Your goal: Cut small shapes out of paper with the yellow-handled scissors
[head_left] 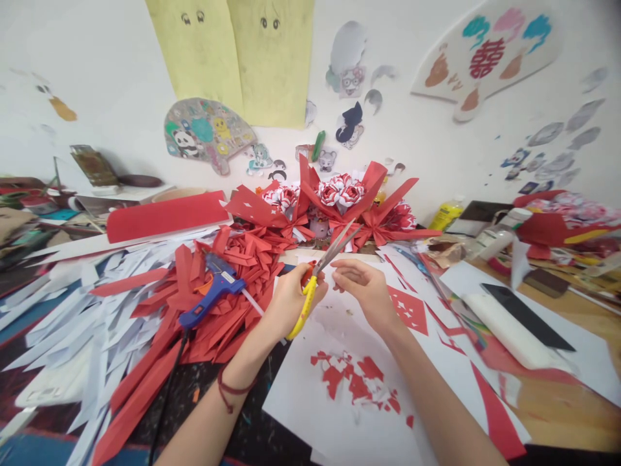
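My left hand (290,299) is closed around a pair of scissors (308,303) with yellow handles. Their blades point up and to the right, slightly apart. Something small and red-orange (306,274) shows by the left fingers; I cannot tell what it is. To the right of the scissors, my right hand (365,289) has its fingers curled and thumb drawn in, and whatever sits between the fingertips is hidden. Below both hands, red and white paper scraps (356,382) lie in a heap on a white sheet (303,395).
A blue glue gun (213,294) rests on piled red paper strips (220,336), left of my hands. White strips (92,310) spread further left. Red-wrapped paper flowers (339,194) stand against the wall. At right lie a cut red paper square (408,310) and a black phone (526,317).
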`<state>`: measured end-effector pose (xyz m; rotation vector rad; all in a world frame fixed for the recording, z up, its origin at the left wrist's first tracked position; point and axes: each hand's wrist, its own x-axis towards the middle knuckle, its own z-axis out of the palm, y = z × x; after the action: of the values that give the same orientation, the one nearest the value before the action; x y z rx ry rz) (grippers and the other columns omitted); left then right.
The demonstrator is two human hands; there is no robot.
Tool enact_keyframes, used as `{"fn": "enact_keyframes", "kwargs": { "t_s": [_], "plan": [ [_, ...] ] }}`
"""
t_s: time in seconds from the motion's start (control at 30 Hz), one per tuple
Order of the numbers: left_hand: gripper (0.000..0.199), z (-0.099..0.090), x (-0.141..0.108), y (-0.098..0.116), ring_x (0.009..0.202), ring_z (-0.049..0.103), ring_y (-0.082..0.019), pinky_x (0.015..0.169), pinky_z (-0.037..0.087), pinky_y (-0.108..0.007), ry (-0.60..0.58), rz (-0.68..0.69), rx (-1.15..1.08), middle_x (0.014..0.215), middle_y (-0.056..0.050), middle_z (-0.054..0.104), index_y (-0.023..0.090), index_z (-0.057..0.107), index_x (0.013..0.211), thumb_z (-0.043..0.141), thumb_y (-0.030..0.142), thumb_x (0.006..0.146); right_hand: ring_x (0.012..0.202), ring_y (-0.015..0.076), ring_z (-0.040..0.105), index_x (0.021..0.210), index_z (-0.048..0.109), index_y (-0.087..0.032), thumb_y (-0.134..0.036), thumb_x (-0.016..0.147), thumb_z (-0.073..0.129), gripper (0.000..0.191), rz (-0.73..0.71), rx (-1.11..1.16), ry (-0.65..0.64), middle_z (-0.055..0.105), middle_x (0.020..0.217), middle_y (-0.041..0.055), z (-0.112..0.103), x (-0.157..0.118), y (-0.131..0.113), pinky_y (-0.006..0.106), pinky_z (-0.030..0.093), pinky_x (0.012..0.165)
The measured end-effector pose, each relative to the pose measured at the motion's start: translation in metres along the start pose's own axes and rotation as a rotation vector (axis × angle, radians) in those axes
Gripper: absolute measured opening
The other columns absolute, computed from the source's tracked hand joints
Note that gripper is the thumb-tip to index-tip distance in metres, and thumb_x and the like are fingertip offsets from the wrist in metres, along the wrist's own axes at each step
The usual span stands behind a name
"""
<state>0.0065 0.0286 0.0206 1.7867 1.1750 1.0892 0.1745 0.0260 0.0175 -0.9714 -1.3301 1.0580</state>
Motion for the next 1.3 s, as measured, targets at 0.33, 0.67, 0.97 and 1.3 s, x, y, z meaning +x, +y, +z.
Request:
{"fn": "enact_keyframes", "kwargs": {
  "t_s": [0.33, 0.67, 0.97, 1.3],
  "plan": [
    [0.025, 0.0, 0.002, -0.002, 0.06, 0.052, -0.009, 0.055, 0.039, -0.019, 0.102, -0.001, -0.138, 0.072, 0.002, 0.058, 0.018, 0.057, 0.09, 0.065, 0.036, 0.073, 0.061, 0.0135, 0.062, 0.093, 0.065, -0.018, -0.033, 0.073, 0.072, 0.025, 0.042, 0.032, -0.044, 0.066, 0.069, 0.0004, 0.004, -0.002, -0.004, 0.028, 0.048, 0.06],
    [0.03, -0.01, 0.002, 0.0, 0.057, 0.043, -0.01, 0.055, 0.034, -0.022, 0.031, 0.014, -0.012, 0.069, 0.003, 0.048, 0.019, 0.052, 0.096, 0.056, 0.044, 0.08, 0.06, 0.0151, 0.063, 0.078, 0.065, -0.017, -0.037, 0.072, 0.072, 0.022, 0.007, -0.008, 0.0, 0.066, 0.066, 0.0016, 0.002, -0.003, -0.004, 0.03, 0.049, 0.06],
    [0.036, -0.038, 0.005, -0.005, 0.072, 0.052, -0.017, 0.063, 0.038, -0.028, -0.16, 0.108, 0.427, 0.085, -0.004, 0.056, 0.018, 0.049, 0.092, 0.057, 0.05, 0.077, 0.091, 0.0169, 0.064, 0.082, 0.065, -0.021, -0.03, 0.071, 0.073, 0.016, -0.188, 0.019, 0.186, 0.066, 0.096, 0.0032, -0.005, 0.002, 0.001, 0.03, 0.05, 0.085],
    [0.03, -0.028, 0.004, -0.003, 0.068, 0.053, -0.018, 0.06, 0.037, -0.027, -0.117, 0.102, 0.486, 0.082, -0.003, 0.058, 0.019, 0.048, 0.087, 0.058, 0.045, 0.077, 0.091, 0.018, 0.062, 0.083, 0.066, -0.02, -0.032, 0.072, 0.072, 0.018, -0.164, -0.014, 0.144, 0.065, 0.094, 0.0032, -0.002, -0.001, 0.0, 0.032, 0.049, 0.087]
  ]
}}
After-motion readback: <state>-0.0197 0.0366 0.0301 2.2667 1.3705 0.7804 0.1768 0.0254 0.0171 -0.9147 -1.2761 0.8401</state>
